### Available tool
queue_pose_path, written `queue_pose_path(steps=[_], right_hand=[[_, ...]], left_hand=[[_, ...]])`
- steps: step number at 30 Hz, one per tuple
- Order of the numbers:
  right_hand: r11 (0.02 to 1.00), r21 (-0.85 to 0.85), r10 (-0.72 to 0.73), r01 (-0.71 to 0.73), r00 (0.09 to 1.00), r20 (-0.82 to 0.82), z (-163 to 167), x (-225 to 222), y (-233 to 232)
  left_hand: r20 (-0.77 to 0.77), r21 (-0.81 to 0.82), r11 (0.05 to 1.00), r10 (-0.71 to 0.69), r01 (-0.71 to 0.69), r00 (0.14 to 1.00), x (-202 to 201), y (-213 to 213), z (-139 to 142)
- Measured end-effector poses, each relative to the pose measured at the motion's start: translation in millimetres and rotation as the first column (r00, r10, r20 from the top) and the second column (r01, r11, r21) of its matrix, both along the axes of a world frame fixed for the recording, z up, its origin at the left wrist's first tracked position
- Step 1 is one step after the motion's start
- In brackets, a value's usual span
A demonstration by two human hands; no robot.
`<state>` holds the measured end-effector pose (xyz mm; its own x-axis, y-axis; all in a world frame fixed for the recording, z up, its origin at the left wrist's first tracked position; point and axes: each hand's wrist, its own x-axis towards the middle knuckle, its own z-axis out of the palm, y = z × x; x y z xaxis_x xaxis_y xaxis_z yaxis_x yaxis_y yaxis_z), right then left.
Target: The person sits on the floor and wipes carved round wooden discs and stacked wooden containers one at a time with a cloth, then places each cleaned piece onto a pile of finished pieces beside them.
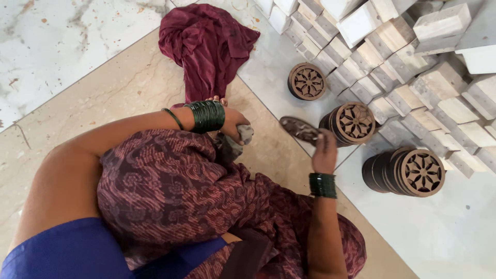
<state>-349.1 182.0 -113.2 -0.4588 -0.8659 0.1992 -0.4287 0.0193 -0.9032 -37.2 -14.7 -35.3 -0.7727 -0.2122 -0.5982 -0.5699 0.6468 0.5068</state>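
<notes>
My right hand (324,150) holds a round carved wooden disc (299,129) by its edge, just above the floor. It is close to a stack of similar brown discs (352,122) lying on its side. My left hand (232,123), with green bangles on the wrist, grips a small grey cloth (245,134) near my knee. Another stack of discs (408,172) lies to the right, and a third one (307,81) lies farther back.
Several pale wooden blocks (403,62) are piled across the upper right. A dark red cloth (206,46) lies bunched on the floor ahead of me. My patterned maroon garment (170,191) covers my legs. The floor is beige and white tile.
</notes>
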Motion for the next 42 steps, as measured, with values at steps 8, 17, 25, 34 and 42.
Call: queue_pose_path(steps=[8, 17, 25, 34, 42], right_hand=[[0.978, 0.184, 0.134, -0.096, 0.969, -0.206, -5.8, 39.4, -4.2], [0.960, 0.229, 0.226, -0.158, 0.924, -0.310, 4.1, 46.2, -0.2], [0.956, 0.197, 0.280, -0.216, 0.872, -0.401, 11.5, 56.4, 0.1], [0.948, 0.152, 0.311, -0.280, 0.920, -0.239, 36.6, 93.1, -0.2], [0.970, 0.041, 0.237, -0.242, 0.967, 0.089, 38.3, 95.9, 8.4]], left_hand=[[0.005, -0.026, 1.000, -0.014, 0.014, 1.000, 1.7, -2.8, -16.6], [-0.009, -0.028, 0.999, -0.018, 0.018, 1.000, -7.2, -0.4, -26.7], [-0.192, -0.113, 0.982, 0.128, -0.152, 0.973, -11.8, -3.5, -29.2], [-0.473, -0.125, 0.980, 0.077, -0.153, 0.878, -39.4, 7.6, -13.0], [-0.437, -0.121, 0.990, 0.010, -0.070, 0.900, -59.6, 10.8, -2.8]])
